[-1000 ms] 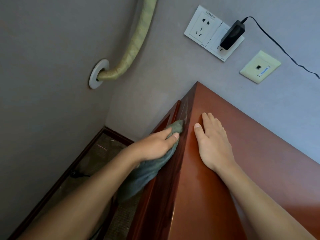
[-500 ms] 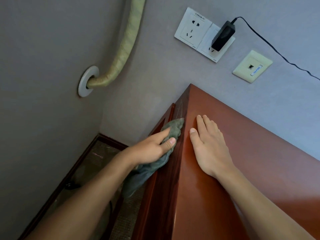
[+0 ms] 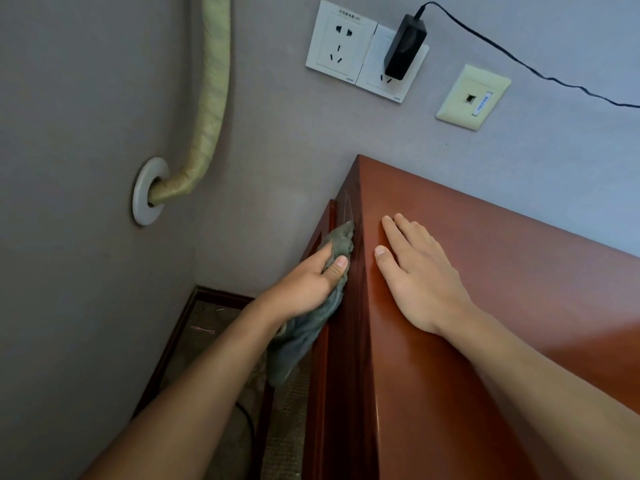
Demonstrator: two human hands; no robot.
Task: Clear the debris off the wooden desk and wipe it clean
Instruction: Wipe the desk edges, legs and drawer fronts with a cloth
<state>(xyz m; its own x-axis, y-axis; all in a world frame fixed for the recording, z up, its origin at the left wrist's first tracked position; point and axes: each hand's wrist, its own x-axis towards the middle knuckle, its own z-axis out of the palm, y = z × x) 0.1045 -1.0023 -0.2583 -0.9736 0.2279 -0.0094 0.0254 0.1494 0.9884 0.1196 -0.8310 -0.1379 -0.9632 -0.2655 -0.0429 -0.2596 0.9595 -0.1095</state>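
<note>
The reddish-brown wooden desk [image 3: 502, 306] fills the right half of the view, its far corner near the wall. My left hand [image 3: 308, 289] grips a grey-green cloth [image 3: 304, 337] and presses it against the desk's left side panel, just below the top edge. Part of the cloth hangs down under the hand. My right hand [image 3: 422, 278] lies flat on the desk top near the left edge, fingers straight and together, pointing toward the corner. No debris shows on the visible part of the top.
On the wall behind the desk are a double socket [image 3: 341, 43] with a black adapter [image 3: 403, 46] and its cable [image 3: 519, 60], and a cream data port [image 3: 472, 97]. A wrapped pipe [image 3: 207, 109] enters a wall flange [image 3: 149, 192] at left. Carpeted floor [image 3: 207, 330] lies left of the desk.
My left hand has slid the cloth a little back along the desk's side panel. The view has shifted slightly left. My right hand stays flat on the top.
</note>
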